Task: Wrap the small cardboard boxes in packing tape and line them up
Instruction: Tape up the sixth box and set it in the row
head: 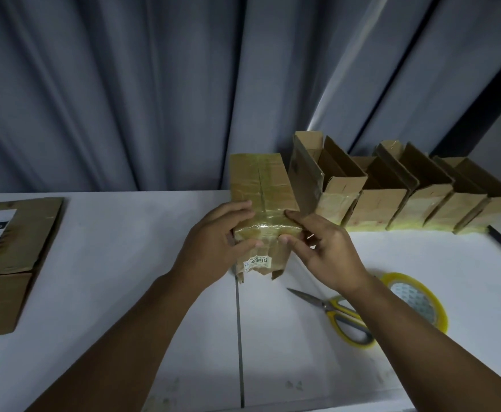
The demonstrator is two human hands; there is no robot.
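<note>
I get one view, head-worn, wide-angle, pitched forward and down; it sits close above the left hand (213,242) and right hand (328,252), cardboard box (261,185) between them; table (124,263) under them, curtain (124,99) beyond.

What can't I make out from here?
Head view:
The box, near end: covered by left hand and right hand.
The scissors handles and tape roll side: behind right forearm.
The flat cardboard: cut by left edge; label blurred.
The row of boxes: insides shadowed.
</note>
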